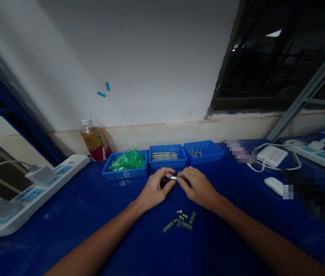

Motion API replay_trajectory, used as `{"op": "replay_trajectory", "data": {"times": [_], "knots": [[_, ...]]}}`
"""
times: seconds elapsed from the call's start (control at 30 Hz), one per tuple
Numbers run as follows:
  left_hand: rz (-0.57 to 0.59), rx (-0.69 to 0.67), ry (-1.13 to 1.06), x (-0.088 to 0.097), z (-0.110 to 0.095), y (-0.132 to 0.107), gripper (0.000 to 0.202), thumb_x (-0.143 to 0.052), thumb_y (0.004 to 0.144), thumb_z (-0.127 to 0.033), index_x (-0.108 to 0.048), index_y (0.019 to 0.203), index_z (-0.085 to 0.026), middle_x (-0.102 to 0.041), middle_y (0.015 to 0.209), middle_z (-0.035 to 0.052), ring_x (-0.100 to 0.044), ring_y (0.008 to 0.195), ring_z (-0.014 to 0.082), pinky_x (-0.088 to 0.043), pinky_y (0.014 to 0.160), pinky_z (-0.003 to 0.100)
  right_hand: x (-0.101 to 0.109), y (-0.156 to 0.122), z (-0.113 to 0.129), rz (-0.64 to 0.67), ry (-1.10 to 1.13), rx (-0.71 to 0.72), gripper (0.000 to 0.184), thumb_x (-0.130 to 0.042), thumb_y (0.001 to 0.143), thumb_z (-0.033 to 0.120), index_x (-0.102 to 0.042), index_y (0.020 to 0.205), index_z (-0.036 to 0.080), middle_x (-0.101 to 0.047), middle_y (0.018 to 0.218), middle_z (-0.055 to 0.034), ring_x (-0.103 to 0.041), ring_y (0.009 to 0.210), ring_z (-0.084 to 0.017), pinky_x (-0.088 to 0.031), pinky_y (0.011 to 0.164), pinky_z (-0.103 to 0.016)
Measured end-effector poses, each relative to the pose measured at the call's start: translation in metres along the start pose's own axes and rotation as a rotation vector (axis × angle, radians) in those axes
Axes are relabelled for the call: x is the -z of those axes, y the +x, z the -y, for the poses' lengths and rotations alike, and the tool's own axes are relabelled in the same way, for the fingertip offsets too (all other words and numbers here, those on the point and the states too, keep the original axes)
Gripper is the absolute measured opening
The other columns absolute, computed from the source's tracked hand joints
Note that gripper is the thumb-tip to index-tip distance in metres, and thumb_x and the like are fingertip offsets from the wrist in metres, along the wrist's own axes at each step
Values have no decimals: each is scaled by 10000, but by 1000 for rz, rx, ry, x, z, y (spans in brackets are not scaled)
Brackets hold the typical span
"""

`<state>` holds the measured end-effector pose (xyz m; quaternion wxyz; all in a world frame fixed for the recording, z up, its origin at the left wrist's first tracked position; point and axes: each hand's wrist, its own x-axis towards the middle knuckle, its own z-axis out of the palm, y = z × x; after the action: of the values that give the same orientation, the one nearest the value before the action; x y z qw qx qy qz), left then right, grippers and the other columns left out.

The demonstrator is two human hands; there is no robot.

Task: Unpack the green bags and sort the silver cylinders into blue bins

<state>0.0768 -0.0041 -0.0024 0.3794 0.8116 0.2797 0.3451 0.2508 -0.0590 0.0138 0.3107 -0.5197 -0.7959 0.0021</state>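
Note:
My left hand (pixel 157 187) and my right hand (pixel 199 188) meet over the table, just in front of the blue bins. A small shiny metal cylinder (pixel 174 178) is pinched between their fingertips, my left fingers on one end and my right fingers at the other. The fingers cover most of it, so its full length is hidden. Below the hands lies a loose pile of small screws (pixel 182 217) and short grey metal cylinders (pixel 187 225) on the blue tabletop (pixel 122 237).
Along the wall stand a bin of green plastic bags (pixel 129 160), a bin of metal rods (pixel 164 155) and a bin of screws (pixel 196 152). A drink bottle (pixel 94 140) is behind them. Power strips lie left (pixel 40 191) and right (pixel 320 153), with white chargers (pixel 272 155) and cables.

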Motion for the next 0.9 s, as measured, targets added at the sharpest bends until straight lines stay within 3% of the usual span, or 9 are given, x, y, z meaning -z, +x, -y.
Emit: {"op": "replay_trajectory", "data": {"times": [0.17, 0.3, 0.4, 0.5, 0.7, 0.9], "knots": [[-44, -26, 124, 1, 1, 1, 155, -481, 899, -274, -581, 970, -179, -636, 946, 48, -569, 904, 180, -433, 831, 305, 4, 6, -2, -7, 33, -8, 173, -441, 921, 234, -578, 828, 183, -622, 805, -40, -547, 803, -172, -406, 745, -307], [-65, 36, 154, 2, 1, 3, 157, -473, 897, -275, -581, 954, -176, -634, 853, 33, -567, 828, 180, -434, 770, 301, 16, 46, -17, -34, -227, -63, 229, -399, 921, 230, -619, 935, 169, -614, 956, -92, -515, 941, -222, -378, 812, -365], [-64, 57, 161, 2, 0, 3, 154, -478, 891, -268, -587, 952, -176, -628, 834, 29, -564, 822, 182, -429, 751, 294, 19, 78, -32, 136, -451, -86, 253, -422, 871, 205, -664, 925, 155, -544, 1123, -151, -458, 1054, -284, -364, 828, -427], [-51, 58, 157, 2, -2, 3, 162, -470, 896, -264, -594, 956, -178, -632, 857, 34, -553, 837, 183, -421, 761, 298, 13, 94, -40, 289, -533, -77, 256, -448, 837, 220, -691, 848, 143, -503, 1177, -174, -427, 1081, -314, -352, 841, -474], [-37, 93, 114, 2, -1, 3, 173, -470, 896, -284, -594, 947, -173, -620, 818, 27, -546, 821, 179, -406, 739, 280, 5, 96, -37, 307, -510, -91, 265, -446, 842, 218, -707, 874, 189, -470, 1233, -137, -371, 1141, -307, -314, 875, -474], [-146, 195, -12, 4, 5, 5, 252, -416, 922, -351, -573, 867, -161, -598, 740, 9, -543, 707, 149, -389, 660, 246, 15, 63, -4, 92, -220, 11, 240, -458, 887, 268, -627, 1028, 172, -582, 1029, -93, -462, 1017, -236, -320, 846, -403]]}}
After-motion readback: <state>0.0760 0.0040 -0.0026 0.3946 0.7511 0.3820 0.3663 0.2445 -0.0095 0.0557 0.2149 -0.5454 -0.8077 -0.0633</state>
